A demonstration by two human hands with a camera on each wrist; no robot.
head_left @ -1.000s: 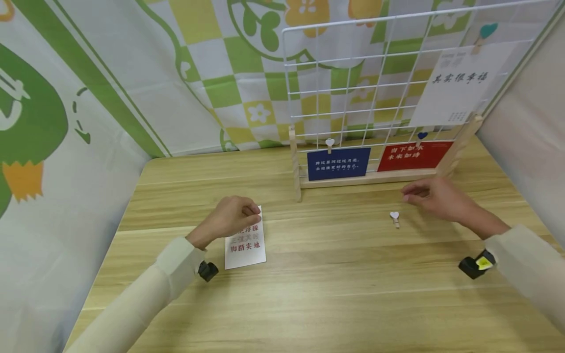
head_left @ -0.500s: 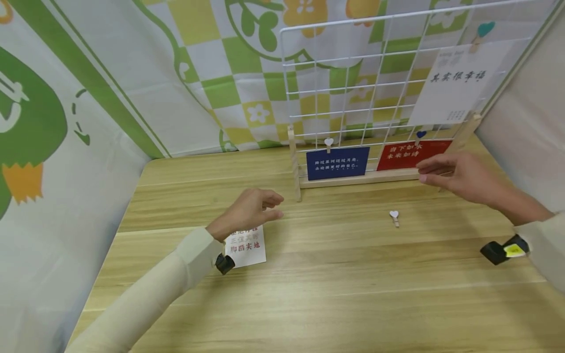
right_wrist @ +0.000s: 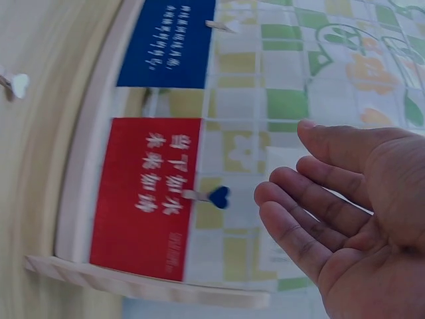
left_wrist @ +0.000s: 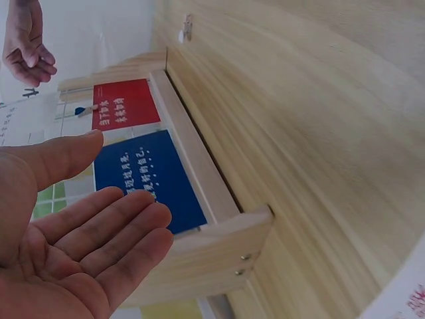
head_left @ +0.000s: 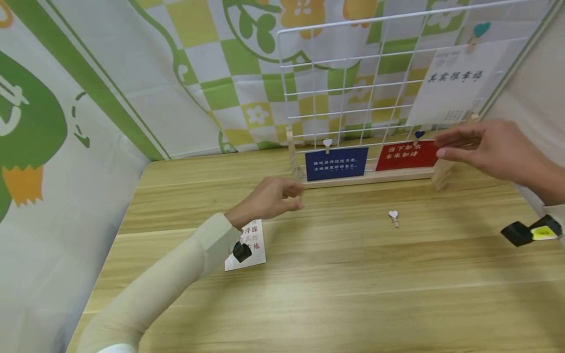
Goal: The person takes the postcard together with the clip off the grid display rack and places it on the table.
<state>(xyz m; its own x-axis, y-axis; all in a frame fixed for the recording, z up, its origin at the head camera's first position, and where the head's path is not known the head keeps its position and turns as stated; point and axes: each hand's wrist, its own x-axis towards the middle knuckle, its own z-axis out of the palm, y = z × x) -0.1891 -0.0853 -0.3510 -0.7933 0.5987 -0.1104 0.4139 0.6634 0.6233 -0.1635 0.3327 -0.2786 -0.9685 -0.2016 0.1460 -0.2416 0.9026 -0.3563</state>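
Note:
My left hand (head_left: 273, 198) is in the air near the left post of the white wire grid rack (head_left: 291, 152), fingers loosely extended with nothing in them. Toward the right post is my right hand (head_left: 490, 149), also holding nothing, its fingers slightly bent. Low on the grid hang a blue card (head_left: 337, 164) under a white heart clothespin (head_left: 327, 143) and a red card (head_left: 403, 156) under a dark blue heart clothespin (right_wrist: 218, 197). Higher at the right, a teal heart clothespin (head_left: 478, 32) holds a large white card (head_left: 454, 90).
On the wooden table (head_left: 335, 294), a white heart clothespin (head_left: 394, 218) lies in front of the rack. A white card with red lettering (head_left: 253, 252) lies at the left, partly covered by my left forearm. A patterned cloth (head_left: 220, 63) hangs behind.
My left hand has left the white card on the table and moved right and forward to the rack's left post. My right hand has risen and moved right, away from the loose clothespin.

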